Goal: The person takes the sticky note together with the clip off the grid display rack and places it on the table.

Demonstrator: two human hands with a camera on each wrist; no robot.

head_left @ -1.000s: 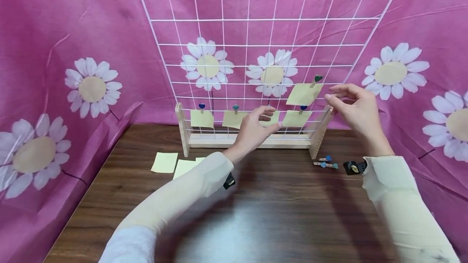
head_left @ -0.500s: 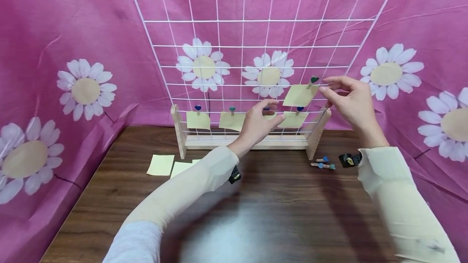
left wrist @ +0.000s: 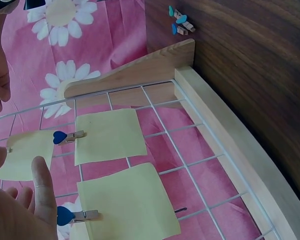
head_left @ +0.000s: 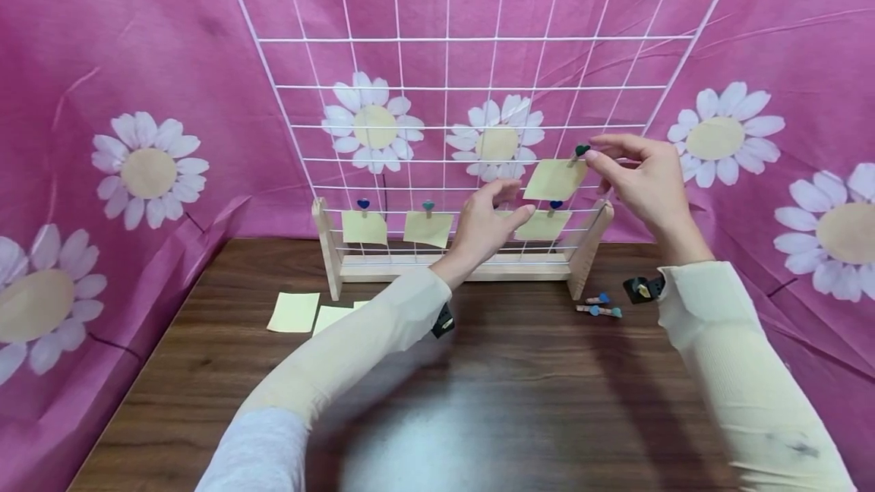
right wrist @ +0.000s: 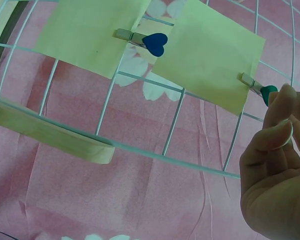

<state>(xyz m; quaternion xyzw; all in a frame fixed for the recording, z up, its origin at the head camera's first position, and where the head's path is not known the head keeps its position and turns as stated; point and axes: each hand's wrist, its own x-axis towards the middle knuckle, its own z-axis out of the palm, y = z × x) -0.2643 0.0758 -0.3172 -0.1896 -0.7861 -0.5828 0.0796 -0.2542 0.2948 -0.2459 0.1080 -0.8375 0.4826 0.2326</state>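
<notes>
A pale yellow sticky note [head_left: 555, 179] hangs tilted from the white wire grid [head_left: 447, 86], above the lower row of notes. At its upper right corner is a small wooden clothespin [right wrist: 251, 82] with a green heart. My right hand [head_left: 645, 177] has its thumb and fingertips at this heart; whether they pinch it is unclear. Left of that note, my left hand [head_left: 481, 226] is in front of the lower row, thumb apart from the fingers and nothing held. It hides most of one lower note. Blue-heart clothespins [left wrist: 70, 136] hold the lower notes beneath it.
Two more clipped notes [head_left: 364, 227] are at the grid's lower left. Its wooden stand [head_left: 581, 253] rests on a brown table [head_left: 547, 401]. Several loose clothespins [head_left: 598, 310] lie by the right foot; loose sticky notes [head_left: 294, 313] lie left, partly behind my left sleeve [head_left: 342, 359].
My right hand has come slightly left and up, closing the small gap to the green-heart clothespin. The left hand stays before the lower row. The whole view has shifted a little.
</notes>
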